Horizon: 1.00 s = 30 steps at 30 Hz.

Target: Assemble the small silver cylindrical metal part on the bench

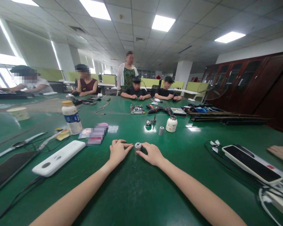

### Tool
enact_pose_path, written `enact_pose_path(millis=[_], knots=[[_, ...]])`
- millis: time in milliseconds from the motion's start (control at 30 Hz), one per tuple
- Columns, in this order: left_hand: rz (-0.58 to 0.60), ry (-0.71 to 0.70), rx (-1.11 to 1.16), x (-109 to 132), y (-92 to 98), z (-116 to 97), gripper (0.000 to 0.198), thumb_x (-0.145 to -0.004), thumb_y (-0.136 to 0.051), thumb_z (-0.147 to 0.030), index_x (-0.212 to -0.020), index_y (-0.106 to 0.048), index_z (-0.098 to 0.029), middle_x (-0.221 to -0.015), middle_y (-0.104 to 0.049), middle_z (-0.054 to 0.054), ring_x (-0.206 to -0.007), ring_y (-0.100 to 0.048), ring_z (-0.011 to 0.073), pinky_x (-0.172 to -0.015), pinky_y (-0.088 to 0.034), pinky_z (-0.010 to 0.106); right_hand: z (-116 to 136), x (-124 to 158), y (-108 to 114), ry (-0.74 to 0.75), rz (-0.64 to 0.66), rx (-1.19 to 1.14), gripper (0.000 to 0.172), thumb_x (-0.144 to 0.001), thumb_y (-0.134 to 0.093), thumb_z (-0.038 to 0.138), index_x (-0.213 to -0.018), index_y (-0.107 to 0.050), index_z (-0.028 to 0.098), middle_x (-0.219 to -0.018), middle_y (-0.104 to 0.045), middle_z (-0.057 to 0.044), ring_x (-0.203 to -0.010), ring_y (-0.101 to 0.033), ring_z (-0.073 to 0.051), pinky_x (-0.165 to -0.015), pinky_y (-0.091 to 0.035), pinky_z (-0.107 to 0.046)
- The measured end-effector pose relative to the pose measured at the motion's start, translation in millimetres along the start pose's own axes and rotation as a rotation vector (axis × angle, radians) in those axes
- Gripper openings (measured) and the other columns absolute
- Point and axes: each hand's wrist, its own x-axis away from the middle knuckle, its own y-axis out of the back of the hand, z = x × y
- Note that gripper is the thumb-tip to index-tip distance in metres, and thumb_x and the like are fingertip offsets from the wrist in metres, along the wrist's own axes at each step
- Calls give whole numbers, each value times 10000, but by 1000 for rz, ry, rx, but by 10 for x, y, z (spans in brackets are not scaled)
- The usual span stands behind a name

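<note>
A small metal cylinder (138, 147), with dark holes in its top face, stands upright on the green table in front of me. My right hand (152, 153) is closed around its right side, thumb in front and index finger behind. Just left of the cylinder is my left hand (118, 152), thumb and index fingertips brought together in a pinch. Whether anything small sits between those fingertips is too fine to make out. Beyond my hands stand a second metal cylinder (161, 130), a white jar with a drawn face (171, 124) and a small dark tool bit (154, 119).
On the left lie a white power bank (58, 158), a dark phone (11, 168) and a bottle (71, 117). To the right are a phone (253, 163), cables and another person's hand (280, 153). A circuit board (137, 109) and a power drill (159, 110) lie farther back; people sit beyond.
</note>
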Motion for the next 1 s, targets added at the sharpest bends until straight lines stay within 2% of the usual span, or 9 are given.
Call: enact_pose_path(millis=[100,233,333,600,867,1000], knots=[[-2,12,31,-8,16,-26,154,-815,-688,-423,-853,-810,-337,-1010,-719,95,-1041,-481,343,-867,-407,506,0,-1,-10,0,-5,1,375,-959,-535,476,-1187,-621,191,-1137,-686,-78,-1002,-656,-231,-839,-471,-336],[-105,-132,219,-7,77,-194,193,-870,-641,-399,-954,-792,-312,-930,-729,56,-994,-537,269,-916,-422,444,3,1,-13,5,-8,-5,372,-958,-544,463,-1201,-613,191,-1129,-686,-77,-1011,-653,-230,-845,-470,-339],[-90,-188,342,22,78,-289,222,-893,-612,-400,-995,-782,-299,-898,-727,45,-959,-554,238,-905,-450,405,-1,-3,-12,0,0,-7,361,-955,-556,450,-1199,-613,191,-1119,-686,-78,-1008,-654,-226,-839,-468,-333],[-67,-116,396,46,54,-317,242,-890,-605,-431,-985,-784,-299,-910,-731,45,-967,-570,236,-913,-472,413,-1,-12,-6,-2,3,-6,347,-953,-558,439,-1189,-615,191,-1123,-686,-76,-1007,-656,-232,-835,-471,-335],[-30,-120,410,58,22,-344,253,-883,-600,-444,-980,-785,-302,-911,-728,45,-975,-560,239,-920,-466,420,-11,-14,-19,11,-1,-11,329,-959,-544,437,-1168,-614,192,-1127,-684,-82,-999,-661,-223,-838,-471,-328],[-14,-124,421,59,31,-364,256,-899,-581,-412,-1029,-762,-287,-978,-720,49,-1016,-555,240,-945,-452,429,-2,-15,-17,-1,3,5,346,-959,-541,456,-1161,-619,186,-1119,-684,-84,-982,-664,-228,-825,-473,-333]])
